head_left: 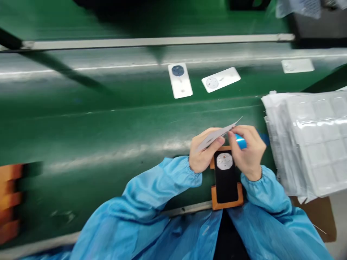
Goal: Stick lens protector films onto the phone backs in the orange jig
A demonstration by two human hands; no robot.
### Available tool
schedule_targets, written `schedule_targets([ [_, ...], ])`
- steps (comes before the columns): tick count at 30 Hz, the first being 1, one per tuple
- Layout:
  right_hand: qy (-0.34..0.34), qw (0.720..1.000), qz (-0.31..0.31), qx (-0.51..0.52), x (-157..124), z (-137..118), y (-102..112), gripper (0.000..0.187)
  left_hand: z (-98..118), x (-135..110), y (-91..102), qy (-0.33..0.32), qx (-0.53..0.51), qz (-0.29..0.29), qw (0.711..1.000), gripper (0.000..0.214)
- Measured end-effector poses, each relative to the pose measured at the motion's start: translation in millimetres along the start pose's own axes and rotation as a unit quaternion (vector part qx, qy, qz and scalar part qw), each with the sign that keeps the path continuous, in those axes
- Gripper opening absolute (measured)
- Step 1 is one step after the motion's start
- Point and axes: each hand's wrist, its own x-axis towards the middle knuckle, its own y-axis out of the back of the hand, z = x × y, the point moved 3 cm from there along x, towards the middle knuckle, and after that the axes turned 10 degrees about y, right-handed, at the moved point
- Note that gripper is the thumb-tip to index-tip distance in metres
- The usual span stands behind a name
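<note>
Holds the sheet (213, 138) tilted in the left hand (201, 154) and pinches at its edge with the right hand (249, 148) — perhaps for steadier control — over the black plate (226, 185), set within the orange holder (227, 206), likely against sliding.

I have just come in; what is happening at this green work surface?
A person's left hand holds a thin pale sheet, while the right hand has its fingertips at the sheet's edge. Below them, a black plate sits in an orange holder. Three white cards lie farther back.
</note>
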Motion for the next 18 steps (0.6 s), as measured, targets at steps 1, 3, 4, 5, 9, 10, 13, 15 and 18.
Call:
schedule_targets([
  [1,-0.002,1.0,-0.001,0.0,0,0,-1,0.011,0,0,1.0,0.002,0.009,0.003,1.0,0.03],
  [3,-0.012,1.0,-0.009,-0.003,-1,0,-3,0.013,-1,0,3.1,0.007,0.028,0.006,1.0,0.03],
  [4,-0.018,1.0,-0.012,-0.006,-2,1,-4,0.014,-1,0,3.9,0.006,0.039,0.007,0.999,0.031],
  [5,-0.022,1.0,-0.015,-0.007,-2,1,-5,0.015,-1,1,4.5,0.003,0.047,0.008,0.999,0.032],
  [9,-0.012,1.0,0.007,0.011,-3,2,-7,0.017,-1,0,3.9,-0.025,0.068,0.005,0.997,0.029],
  [10,-0.005,1.0,0.017,0.015,-2,2,-7,0.017,-1,-1,3.2,-0.03,0.07,0.002,0.997,0.029],
  [13,0.015,0.999,0.046,0.015,-2,2,-8,0.015,-3,-3,1.0,-0.047,0.075,-0.003,0.996,0.031],
  [15,0.025,0.998,0.059,0.012,-3,3,-10,0.014,-4,-4,-0.6,-0.059,0.075,-0.007,0.995,0.032],
  [18,0.026,0.998,0.056,-0.001,-4,2,-11,0.015,-5,-6,-3.7,-0.078,0.062,-0.013,0.995,0.033],
])
